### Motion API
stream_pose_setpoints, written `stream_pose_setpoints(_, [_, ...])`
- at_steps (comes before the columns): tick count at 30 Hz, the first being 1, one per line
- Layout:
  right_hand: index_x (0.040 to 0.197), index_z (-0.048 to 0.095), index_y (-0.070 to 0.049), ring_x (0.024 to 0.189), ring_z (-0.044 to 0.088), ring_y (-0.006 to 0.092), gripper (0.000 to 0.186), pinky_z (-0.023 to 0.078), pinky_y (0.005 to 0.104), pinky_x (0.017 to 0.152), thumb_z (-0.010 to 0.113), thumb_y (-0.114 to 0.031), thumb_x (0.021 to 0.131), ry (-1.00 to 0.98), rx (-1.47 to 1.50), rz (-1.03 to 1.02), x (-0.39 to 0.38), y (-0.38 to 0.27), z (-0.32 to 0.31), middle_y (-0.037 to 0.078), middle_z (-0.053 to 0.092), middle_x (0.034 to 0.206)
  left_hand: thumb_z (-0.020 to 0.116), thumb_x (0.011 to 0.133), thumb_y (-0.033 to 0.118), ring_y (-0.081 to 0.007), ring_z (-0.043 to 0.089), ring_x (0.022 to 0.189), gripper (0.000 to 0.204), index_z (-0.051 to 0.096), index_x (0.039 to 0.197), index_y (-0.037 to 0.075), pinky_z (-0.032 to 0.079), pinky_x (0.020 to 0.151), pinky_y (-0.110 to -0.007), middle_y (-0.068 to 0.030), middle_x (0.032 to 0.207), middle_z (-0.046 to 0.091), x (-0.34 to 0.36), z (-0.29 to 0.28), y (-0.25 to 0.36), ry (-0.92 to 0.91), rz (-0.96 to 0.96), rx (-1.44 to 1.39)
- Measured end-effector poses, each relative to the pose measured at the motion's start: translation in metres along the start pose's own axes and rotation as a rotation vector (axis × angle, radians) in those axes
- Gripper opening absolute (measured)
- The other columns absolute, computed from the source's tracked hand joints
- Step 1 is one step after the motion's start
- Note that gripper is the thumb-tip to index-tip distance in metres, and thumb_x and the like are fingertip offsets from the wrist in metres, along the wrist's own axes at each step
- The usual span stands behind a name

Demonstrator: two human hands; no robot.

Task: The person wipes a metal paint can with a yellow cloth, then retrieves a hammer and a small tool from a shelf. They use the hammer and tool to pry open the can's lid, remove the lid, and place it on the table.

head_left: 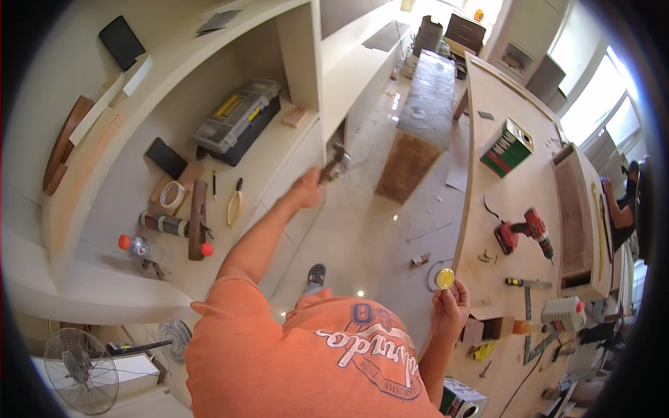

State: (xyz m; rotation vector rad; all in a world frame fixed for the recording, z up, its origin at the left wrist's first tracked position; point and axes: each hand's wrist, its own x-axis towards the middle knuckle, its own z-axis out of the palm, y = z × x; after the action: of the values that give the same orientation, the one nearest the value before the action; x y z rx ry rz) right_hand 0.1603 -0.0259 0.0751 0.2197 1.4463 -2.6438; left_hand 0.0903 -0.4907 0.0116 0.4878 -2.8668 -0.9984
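My left hand (pixel 304 188) is stretched out over the floor beside the shelf unit, its fingers wrapped round a hammer (pixel 339 161) with a metal head. Close to the workbench edge, my right hand (pixel 451 305) pinches a small round yellow thing with a pale rim (pixel 444 279); its exact kind does not show. On the shelf to the left of my left arm lie pliers with yellow handles (pixel 235 202), a wooden hand plane (pixel 198 219), a roll of masking tape (pixel 171 196) and a dark phone (pixel 166 158).
A grey toolbox (pixel 238 120) stands in the shelf. The workbench (pixel 505 195) at right bears a red cordless drill (pixel 527 233), a green tin (pixel 506 148) and a wooden drawer box (pixel 580 216). A long wooden box (pixel 421 118) stands on the floor ahead. Another person's arm (pixel 617 212) shows far right.
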Motion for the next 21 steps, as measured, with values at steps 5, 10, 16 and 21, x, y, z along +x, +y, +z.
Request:
stream_pose_setpoints(5, [0.118, 0.053, 0.001, 0.078, 0.069, 0.0176, 0.030, 0.059, 0.0264, 0.065, 0.061, 0.006, 0.090, -0.169, -0.059, 0.055, 0.045, 0.029, 0.085, 0.012, 0.069, 0.093, 0.064, 0.085, 0.017, -0.0466, 0.058, 0.105, 0.036, 0.050, 0.112, -0.003, 0.048, 0.089, -0.048, -0.0294, 0.109, 0.060, 0.031, -0.110, -0.096, 0.217, -0.062, 0.087])
stream_pose_setpoints(10, [0.118, 0.053, 0.002, 0.078, 0.070, 0.0175, 0.030, 0.060, 0.0259, 0.066, 0.061, 0.006, 0.089, -0.258, -0.097, 0.122, 0.085, 0.061, 0.154, 0.012, 0.069, 0.093, 0.066, 0.084, 0.015, -0.0462, 0.059, 0.105, 0.037, 0.051, 0.113, -0.004, 0.047, 0.089, -0.048, -0.0305, 0.109, 0.060, 0.037, -0.163, -0.125, 0.268, -0.112, 0.111])
stream_pose_setpoints(16, [0.118, 0.053, 0.003, 0.077, 0.070, 0.0189, 0.029, 0.059, 0.0240, 0.064, 0.060, 0.006, 0.090, -0.410, -0.108, 0.173, 0.118, 0.089, 0.207, 0.013, 0.068, 0.093, 0.068, 0.084, 0.016, -0.0460, 0.059, 0.103, 0.039, 0.052, 0.113, -0.004, 0.048, 0.088, -0.047, -0.0307, 0.108, 0.061, 0.033, -0.189, -0.125, 0.198, -0.099, 0.026])
stream_pose_setpoints(21, [0.117, 0.055, 0.001, 0.076, 0.070, 0.0175, 0.028, 0.059, 0.0259, 0.065, 0.061, 0.006, 0.090, -0.490, -0.115, 0.229, 0.146, 0.094, 0.212, 0.012, 0.069, 0.092, 0.070, 0.083, 0.015, -0.0471, 0.059, 0.103, 0.039, 0.052, 0.113, -0.004, 0.049, 0.086, -0.047, -0.0316, 0.107, 0.061, 0.030, -0.219, -0.131, 0.332, -0.093, 0.071])
